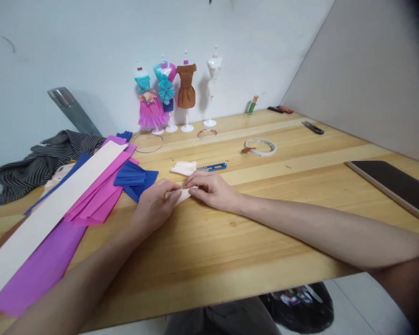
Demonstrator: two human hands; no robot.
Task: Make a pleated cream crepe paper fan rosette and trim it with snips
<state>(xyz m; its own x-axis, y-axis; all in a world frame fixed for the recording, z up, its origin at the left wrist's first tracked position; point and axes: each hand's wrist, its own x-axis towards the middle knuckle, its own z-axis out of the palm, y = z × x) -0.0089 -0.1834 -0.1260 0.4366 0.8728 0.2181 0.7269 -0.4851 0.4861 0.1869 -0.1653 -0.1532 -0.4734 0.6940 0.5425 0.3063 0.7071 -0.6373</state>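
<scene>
Between my two hands is a small strip of pale cream crepe paper (185, 196), low over the wooden table. My left hand (158, 201) pinches its left end between thumb and fingers. At the other end, my right hand (209, 188) pinches the paper the same way. Just beyond my fingers lies a pleated piece of cream crepe paper (183, 167). Blue thread snips (213, 167) rest against that piece on its right. A folded blue crepe paper piece (134, 179) sits to the left of my left hand.
Crepe paper strips (56, 218) and a striped cloth (45, 160) cover the left side. Several small mannequins (186, 93) stand by the wall. A tape roll (265, 147), a craft knife (313, 127) and a dark phone-like slab (394, 186) lie rightward. A black bag (300, 309) is below the edge.
</scene>
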